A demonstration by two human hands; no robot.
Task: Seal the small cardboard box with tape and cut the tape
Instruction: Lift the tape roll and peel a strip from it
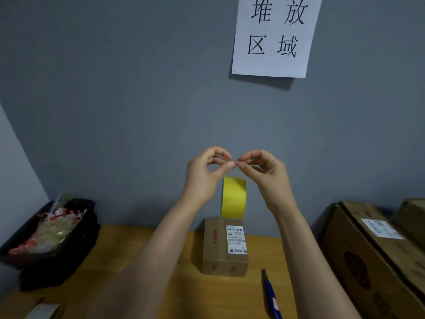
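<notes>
Box sits on table below both hands. Left hand & right hand pinch tape strip above yellow roll, apparently tearing it. Next: press end flat onto box; knife lies below right hand.

My left hand covers the top of the tape roll; whatever my fingertips pinch is too small to tell. The box label's print is unreadable. At 5 o'clock, the bottom edge cuts off the blue cutter.
</notes>
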